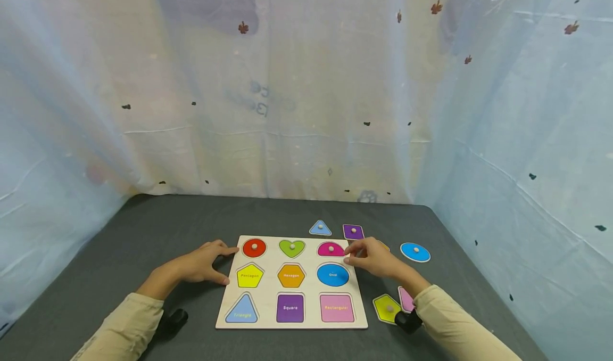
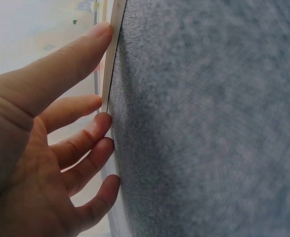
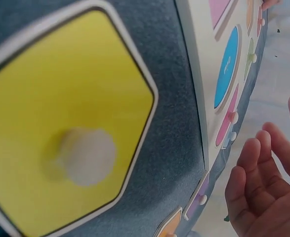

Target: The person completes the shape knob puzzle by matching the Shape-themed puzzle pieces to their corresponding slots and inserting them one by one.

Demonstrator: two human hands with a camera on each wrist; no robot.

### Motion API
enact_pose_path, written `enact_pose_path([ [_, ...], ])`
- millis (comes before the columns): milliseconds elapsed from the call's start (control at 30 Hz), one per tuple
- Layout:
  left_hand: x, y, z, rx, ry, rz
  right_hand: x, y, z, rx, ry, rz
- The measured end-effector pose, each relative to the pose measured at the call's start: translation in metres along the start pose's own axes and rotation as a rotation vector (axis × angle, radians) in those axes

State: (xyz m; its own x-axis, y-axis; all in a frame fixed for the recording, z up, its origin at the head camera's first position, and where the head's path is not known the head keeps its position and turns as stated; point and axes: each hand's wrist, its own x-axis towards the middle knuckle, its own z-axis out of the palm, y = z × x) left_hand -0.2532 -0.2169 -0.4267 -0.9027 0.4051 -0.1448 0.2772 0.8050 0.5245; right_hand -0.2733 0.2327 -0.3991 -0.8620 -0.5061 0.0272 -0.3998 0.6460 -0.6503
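Observation:
A pale wooden shape board (image 1: 306, 302) lies flat on the table. My left hand (image 1: 203, 262) touches its left edge with spread thumb and fingers; in the left wrist view the thumb (image 2: 80, 54) rests against that edge. Over the board's upper right corner is my right hand (image 1: 375, 257), beside the magenta half-round piece (image 1: 330, 249). Its fingers (image 3: 251, 173) are loosely bent and hold nothing in the right wrist view. The red circle (image 1: 254, 247), green heart (image 1: 292, 248) and magenta piece sit in the top row, each with a knob.
Beyond the board lie a knobbed blue triangle (image 1: 320, 228) and a purple square (image 1: 353, 232). To the right are a blue oval (image 1: 415, 252), a yellow pentagon (image 1: 386, 309), a pink piece (image 1: 406, 300) partly under the sleeve, and an orange piece (image 3: 169, 224). Curtains surround the grey table (image 1: 268, 212).

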Motion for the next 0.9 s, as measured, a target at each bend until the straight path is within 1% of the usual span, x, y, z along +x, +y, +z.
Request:
enact_pose_path([
  [300,-0.001,-0.002,0.001,0.007,-0.001,0.009,-0.012,0.0,-0.002,-0.02,-0.007,-0.027],
  [467,-0.001,-0.002,0.001,0.008,-0.003,0.011,-0.019,0.0,-0.005,-0.008,-0.021,-0.053],
  [767,0.0,-0.002,0.0,0.01,-0.004,0.011,-0.031,0.004,-0.007,-0.022,-0.022,-0.019],
  [900,0.0,-0.001,0.0,0.005,-0.005,0.015,-0.037,0.008,-0.008,-0.009,-0.028,-0.002],
])
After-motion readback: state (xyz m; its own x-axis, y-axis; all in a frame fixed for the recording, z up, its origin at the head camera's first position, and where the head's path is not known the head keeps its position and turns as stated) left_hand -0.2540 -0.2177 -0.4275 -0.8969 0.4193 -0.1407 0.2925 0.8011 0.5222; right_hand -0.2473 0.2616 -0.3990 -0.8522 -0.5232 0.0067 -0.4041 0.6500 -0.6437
